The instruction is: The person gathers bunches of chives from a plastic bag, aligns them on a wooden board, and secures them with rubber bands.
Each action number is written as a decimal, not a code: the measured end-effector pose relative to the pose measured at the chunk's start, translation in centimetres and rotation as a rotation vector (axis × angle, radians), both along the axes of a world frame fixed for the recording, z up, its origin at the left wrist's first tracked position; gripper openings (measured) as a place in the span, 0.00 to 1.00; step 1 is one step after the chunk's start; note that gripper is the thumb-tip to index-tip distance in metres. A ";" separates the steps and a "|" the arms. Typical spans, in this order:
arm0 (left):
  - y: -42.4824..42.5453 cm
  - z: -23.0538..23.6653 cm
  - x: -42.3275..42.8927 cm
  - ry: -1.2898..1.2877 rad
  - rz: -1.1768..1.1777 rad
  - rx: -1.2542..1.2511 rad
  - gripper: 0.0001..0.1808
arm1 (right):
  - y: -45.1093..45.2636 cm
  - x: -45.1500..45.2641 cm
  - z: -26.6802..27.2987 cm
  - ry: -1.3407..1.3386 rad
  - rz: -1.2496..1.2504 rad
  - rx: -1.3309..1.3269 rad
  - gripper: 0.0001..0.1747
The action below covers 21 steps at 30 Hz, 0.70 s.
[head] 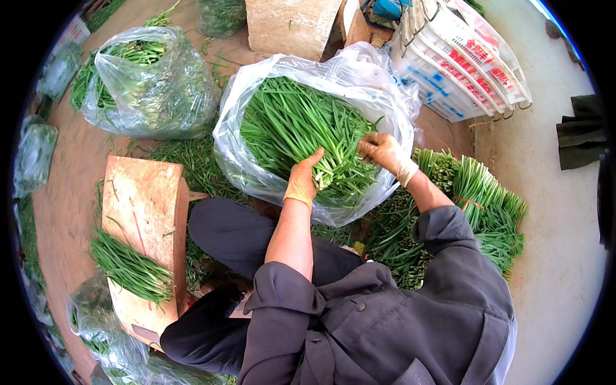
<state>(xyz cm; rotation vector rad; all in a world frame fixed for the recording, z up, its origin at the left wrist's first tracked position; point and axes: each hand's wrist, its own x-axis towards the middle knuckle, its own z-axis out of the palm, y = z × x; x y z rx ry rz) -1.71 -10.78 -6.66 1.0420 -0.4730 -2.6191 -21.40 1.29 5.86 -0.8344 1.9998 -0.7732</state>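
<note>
A large clear plastic bag (pixel 226 125) stands open before me, filled with long green leafy stalks that look like garlic chives (pixel 288 110). My left hand (pixel 304 179), in a thin glove, grips a bunch of them near its pale cut ends. At the bag's right side is my right hand (pixel 382 151), gloved too, its fingers curled beside the leaves; whether it pinches a leaf is hard to tell. Bundles of chives tied with red string (pixel 474 192) are piled at the right. A loose bunch (pixel 132 267) lies on a wooden bench (pixel 144 192) at the left.
Another filled plastic bag (pixel 159 91) stands at the upper left, with more bags along the left edge. White plastic crates (pixel 457 67) are stacked at the upper right beside a pale wall. A wooden board (pixel 291 26) is at the top. Loose leaves (pixel 192 163) litter the floor.
</note>
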 end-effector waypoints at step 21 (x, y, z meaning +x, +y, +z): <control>-0.1 0.6 1.0 -0.156 -0.101 0.180 0.24 | -2.0 -10.2 -6.9 0.014 0.859 -0.099 0.22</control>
